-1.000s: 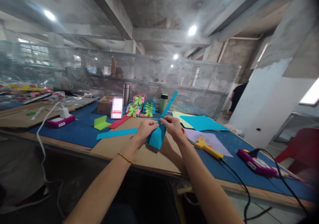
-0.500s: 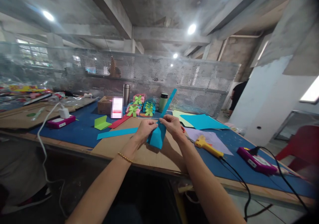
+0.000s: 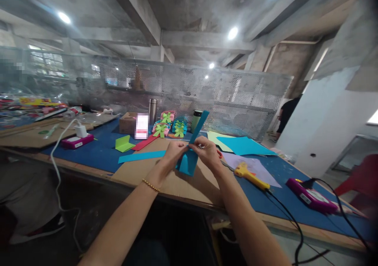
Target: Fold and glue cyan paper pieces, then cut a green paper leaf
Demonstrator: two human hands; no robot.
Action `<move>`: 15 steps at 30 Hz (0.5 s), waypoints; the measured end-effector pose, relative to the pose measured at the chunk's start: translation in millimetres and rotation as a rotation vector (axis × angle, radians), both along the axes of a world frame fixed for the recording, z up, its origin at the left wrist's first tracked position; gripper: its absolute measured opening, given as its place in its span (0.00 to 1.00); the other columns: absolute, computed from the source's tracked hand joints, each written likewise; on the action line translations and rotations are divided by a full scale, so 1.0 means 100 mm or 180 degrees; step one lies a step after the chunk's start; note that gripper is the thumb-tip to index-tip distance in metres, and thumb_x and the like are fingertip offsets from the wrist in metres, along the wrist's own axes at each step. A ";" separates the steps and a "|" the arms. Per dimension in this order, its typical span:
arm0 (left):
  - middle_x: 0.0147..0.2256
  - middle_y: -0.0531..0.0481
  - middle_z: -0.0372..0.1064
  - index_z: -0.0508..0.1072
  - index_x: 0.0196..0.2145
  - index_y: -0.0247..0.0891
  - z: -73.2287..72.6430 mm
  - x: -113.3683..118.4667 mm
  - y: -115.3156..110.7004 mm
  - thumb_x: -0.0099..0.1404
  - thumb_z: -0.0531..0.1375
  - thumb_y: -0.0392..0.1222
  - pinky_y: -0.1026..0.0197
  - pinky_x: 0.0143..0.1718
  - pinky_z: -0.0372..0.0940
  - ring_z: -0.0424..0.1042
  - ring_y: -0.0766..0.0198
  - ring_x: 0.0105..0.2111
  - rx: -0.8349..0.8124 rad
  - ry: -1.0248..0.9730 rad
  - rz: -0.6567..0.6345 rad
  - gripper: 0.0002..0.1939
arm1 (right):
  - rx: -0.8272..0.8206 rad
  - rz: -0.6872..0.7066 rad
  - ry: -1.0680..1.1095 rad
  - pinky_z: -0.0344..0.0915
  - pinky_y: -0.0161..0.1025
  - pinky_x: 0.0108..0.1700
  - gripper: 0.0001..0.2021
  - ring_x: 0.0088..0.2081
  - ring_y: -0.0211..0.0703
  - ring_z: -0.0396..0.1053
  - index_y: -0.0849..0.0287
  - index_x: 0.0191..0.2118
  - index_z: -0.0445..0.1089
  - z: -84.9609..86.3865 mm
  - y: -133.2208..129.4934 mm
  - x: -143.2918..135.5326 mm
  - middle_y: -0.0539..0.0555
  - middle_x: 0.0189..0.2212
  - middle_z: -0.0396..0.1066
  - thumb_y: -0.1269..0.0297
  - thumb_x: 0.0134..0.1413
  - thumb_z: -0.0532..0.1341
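Observation:
My left hand (image 3: pixel 176 152) and my right hand (image 3: pixel 206 149) meet above a cardboard sheet (image 3: pixel 161 182). Both pinch a folded blue paper piece (image 3: pixel 188 164) at its upper part, with fingertips close together. A blue paper strip (image 3: pixel 199 126) sticks up and to the right from between the fingers. Where strip and folded piece join is hidden by my fingertips. Another blue paper strip (image 3: pixel 140 156) lies flat to the left of my left hand. Right of my right hand rest scissors (image 3: pixel 226 165), partly covered, and a yellow glue gun (image 3: pixel 251 176).
Small paper baskets with green bows (image 3: pixel 161 130) stand at the back, near a steel flask (image 3: pixel 152 110), a green bottle (image 3: pixel 196 121) and a cardboard box (image 3: pixel 127 123). Blue sheets (image 3: pixel 246 144) lie at right. Purple power strips (image 3: pixel 311 197) with cords sit at both sides.
The view has shifted slightly, so the table things appear a little further right. The upright strip now looks shorter and wider, turned or folded between my fingers. Both hands keep their pinch.

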State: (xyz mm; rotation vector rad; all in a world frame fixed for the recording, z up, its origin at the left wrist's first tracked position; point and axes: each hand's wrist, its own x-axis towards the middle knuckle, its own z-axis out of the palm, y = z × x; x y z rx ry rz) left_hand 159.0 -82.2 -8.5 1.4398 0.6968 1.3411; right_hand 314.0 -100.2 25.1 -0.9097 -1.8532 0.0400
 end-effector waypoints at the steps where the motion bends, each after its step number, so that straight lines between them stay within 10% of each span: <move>1: 0.16 0.61 0.49 0.63 0.17 0.37 0.01 0.00 0.00 0.49 0.68 0.54 0.65 0.20 0.39 0.47 0.74 0.17 -0.0038 0.0038 0.0063 0.22 | 0.0146 -0.0032 -0.0178 0.61 0.41 0.37 0.10 0.33 0.44 0.66 0.56 0.26 0.74 -0.01 -0.01 0.00 0.53 0.27 0.71 0.59 0.55 0.63; 15: 0.16 0.60 0.50 0.65 0.19 0.36 0.10 -0.04 -0.03 0.50 0.62 0.40 0.66 0.20 0.43 0.49 0.74 0.16 -0.0356 -0.0144 -0.0217 0.09 | 0.1209 -0.0602 -0.1648 0.53 0.45 0.41 0.07 0.39 0.48 0.64 0.53 0.39 0.80 -0.01 -0.18 0.01 0.53 0.33 0.76 0.69 0.61 0.63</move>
